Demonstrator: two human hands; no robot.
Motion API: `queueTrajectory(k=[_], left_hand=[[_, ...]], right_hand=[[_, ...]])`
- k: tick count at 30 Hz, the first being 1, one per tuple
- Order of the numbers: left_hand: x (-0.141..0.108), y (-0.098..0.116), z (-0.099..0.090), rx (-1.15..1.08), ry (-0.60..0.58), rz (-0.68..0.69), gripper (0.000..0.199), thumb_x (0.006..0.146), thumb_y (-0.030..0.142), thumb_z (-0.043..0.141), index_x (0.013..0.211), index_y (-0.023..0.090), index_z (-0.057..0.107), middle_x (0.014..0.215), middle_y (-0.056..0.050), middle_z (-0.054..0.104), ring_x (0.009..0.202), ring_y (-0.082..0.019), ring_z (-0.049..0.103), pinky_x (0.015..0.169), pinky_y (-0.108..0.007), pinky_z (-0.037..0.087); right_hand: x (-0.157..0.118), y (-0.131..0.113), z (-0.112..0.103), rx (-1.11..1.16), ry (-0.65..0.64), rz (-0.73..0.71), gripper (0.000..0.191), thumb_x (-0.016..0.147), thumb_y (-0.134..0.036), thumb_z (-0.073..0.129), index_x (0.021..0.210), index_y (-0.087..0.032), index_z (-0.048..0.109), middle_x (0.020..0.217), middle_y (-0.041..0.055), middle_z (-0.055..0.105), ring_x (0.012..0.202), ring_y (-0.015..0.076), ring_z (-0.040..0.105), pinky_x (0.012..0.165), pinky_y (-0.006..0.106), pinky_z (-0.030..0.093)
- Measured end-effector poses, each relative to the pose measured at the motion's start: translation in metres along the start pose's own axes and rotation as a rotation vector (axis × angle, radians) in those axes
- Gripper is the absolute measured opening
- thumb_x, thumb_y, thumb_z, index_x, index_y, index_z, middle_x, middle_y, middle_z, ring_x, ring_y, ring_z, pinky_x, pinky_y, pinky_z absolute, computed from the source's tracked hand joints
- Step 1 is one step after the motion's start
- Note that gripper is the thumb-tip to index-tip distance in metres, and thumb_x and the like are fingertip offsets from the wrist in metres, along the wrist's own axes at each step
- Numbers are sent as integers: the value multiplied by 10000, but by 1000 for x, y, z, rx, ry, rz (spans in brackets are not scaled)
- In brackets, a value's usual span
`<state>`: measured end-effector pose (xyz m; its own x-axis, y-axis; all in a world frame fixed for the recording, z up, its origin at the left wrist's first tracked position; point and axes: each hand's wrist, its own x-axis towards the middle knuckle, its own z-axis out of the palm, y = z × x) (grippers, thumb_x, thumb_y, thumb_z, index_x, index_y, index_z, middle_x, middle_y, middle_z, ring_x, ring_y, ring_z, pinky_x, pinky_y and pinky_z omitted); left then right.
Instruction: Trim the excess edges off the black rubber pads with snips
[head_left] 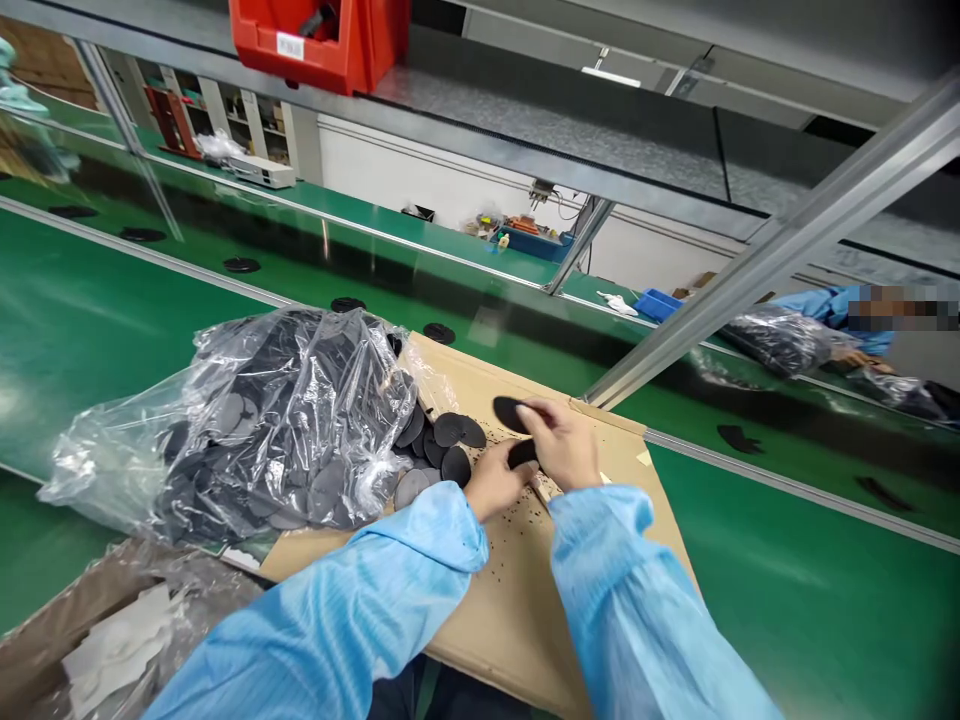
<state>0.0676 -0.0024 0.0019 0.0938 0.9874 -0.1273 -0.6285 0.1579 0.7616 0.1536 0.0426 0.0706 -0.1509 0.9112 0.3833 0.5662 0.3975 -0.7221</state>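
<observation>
Over a cardboard sheet [517, 610] strewn with tiny black bits, my two hands work close together. My right hand [562, 445] pinches a thin black disc [508, 412] by its edge. Just below it, my left hand [497, 482] is closed on another black disc [523, 453], seen nearly edge-on. To the left, loose black discs [450, 430] spill from a clear plastic bag [300, 400] filled with more of them. A pale narrow piece [541, 490], partly hidden by my right wrist, lies on the cardboard.
A green conveyor belt [487, 335] carrying spaced black discs [439, 333] runs behind the cardboard. A slanted metal post [750, 260] rises at right. Overhead, a red bin [322, 50] sits on a shelf. An open carton [67, 620] stands lower left. A co-worker [825, 305] handles bags at far right.
</observation>
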Motion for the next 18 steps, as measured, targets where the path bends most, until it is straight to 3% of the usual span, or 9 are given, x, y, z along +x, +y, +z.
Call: queueTrajectory(k=[2,4,5,9,18], left_hand=[[1,3,1,45,37,-9,171,744,239,717,894,164,684,649,-48,663,576,-165,589,566,-272,461],[3,6,2,68,101,-28,202,793,308,681,930,160,675,729,-57,684,615,-162,610,571,-267,486],[3,8,2,66,123,-39,212,797,320,680,928,153,676,768,-63,690,640,-162,618,571,-263,495],[2,11,2,25,124,-48,262,766,322,723,944,133,684,893,-80,696,721,-165,633,605,-272,537],[-3,14,4,28,130,-5,401,673,326,808,992,142,649,917,-79,702,788,-175,669,675,-292,566]], right_hand=[[-23,12,-3,213,422,167,364,817,-504,613,914,-156,652,836,68,691,744,191,639,665,325,528],[-44,25,1,349,629,274,423,756,-538,676,889,-139,625,777,58,666,647,167,612,570,297,510],[-53,31,5,393,632,304,437,731,-542,698,870,-136,620,748,51,654,602,155,592,527,282,493],[-67,45,18,470,441,335,444,719,-544,697,862,-131,624,743,48,648,568,134,561,468,245,459],[-65,50,17,418,365,377,437,741,-554,677,889,-145,633,698,22,620,573,138,551,501,257,485]])
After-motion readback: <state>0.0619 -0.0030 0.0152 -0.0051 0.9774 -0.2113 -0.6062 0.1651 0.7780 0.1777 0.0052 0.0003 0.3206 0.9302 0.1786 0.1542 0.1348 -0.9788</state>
